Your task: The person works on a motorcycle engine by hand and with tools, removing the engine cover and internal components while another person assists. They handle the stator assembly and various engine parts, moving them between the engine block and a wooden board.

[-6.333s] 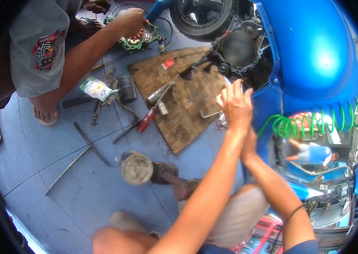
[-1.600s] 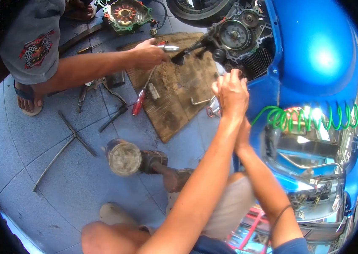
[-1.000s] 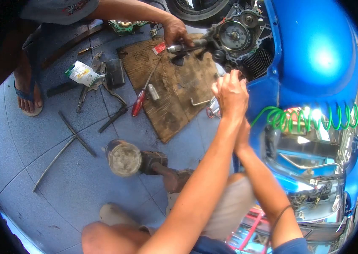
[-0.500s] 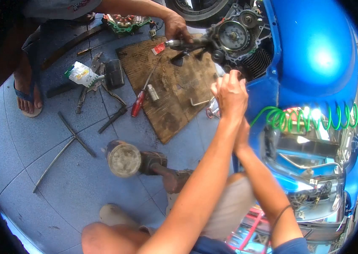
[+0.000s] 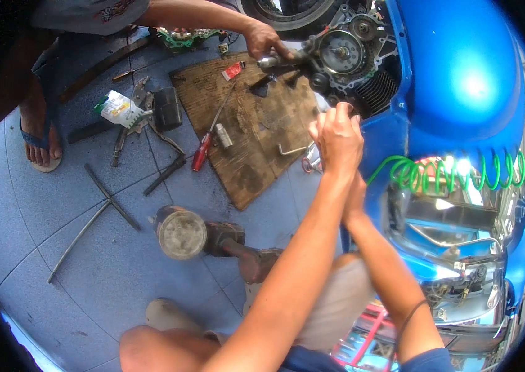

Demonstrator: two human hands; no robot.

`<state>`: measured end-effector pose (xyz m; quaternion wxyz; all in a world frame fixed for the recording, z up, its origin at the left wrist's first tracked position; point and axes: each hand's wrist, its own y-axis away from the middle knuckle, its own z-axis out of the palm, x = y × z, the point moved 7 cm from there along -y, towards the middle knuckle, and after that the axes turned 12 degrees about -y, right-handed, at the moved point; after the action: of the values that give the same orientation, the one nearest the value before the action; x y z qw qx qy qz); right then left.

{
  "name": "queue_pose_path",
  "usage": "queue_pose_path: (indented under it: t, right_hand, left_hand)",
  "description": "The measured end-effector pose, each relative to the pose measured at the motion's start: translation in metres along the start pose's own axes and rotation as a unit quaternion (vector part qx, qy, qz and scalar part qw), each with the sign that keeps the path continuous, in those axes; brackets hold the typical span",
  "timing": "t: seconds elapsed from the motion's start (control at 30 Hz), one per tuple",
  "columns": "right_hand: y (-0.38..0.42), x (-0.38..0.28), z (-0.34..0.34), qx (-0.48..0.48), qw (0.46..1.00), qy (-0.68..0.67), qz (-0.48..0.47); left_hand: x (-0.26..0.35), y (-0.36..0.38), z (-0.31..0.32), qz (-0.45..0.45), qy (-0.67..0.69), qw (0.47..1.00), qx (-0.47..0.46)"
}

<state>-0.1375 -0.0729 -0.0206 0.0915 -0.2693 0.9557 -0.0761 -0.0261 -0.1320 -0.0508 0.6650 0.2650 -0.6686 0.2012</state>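
My left hand [image 5: 339,137] is closed, its fingers curled at the lower edge of the opened engine [image 5: 340,53]. Whatever it grips is hidden behind the knuckles. Just below, my right hand [image 5: 354,195] is mostly covered by my left wrist and forearm, so its fingers do not show. Beside my hands is the blue body panel [image 5: 461,80] of the motorbike. An L-shaped hex key [image 5: 292,149] lies to the left of my left hand, on the cardboard [image 5: 256,167]. Another person's hand [image 5: 265,42] holds a metal tool [image 5: 278,61] by the engine.
On the cardboard are a red-handled screwdriver [image 5: 201,152], a metal socket [image 5: 223,136] and a red tube [image 5: 233,70]. A T-shaped bar [image 5: 110,198], a white packet [image 5: 120,110] and a round-ended dark tool [image 5: 213,239] lie on the tiles. A coiled green hose [image 5: 448,173] hangs right.
The other person's hand and metal tool have shifted slightly right, uncovering more of the red tube. Both my hands look unmoved.
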Motion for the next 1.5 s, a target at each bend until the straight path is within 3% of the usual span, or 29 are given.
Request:
queue_pose_path:
  t: [1.5]
  right_hand:
    - [0.0025, 0.0047, 0.0003, -0.005, 1.0, -0.023, 0.015]
  left_hand:
    - [-0.0009, -0.0014, -0.0006, -0.005, 0.006, 1.0, 0.005]
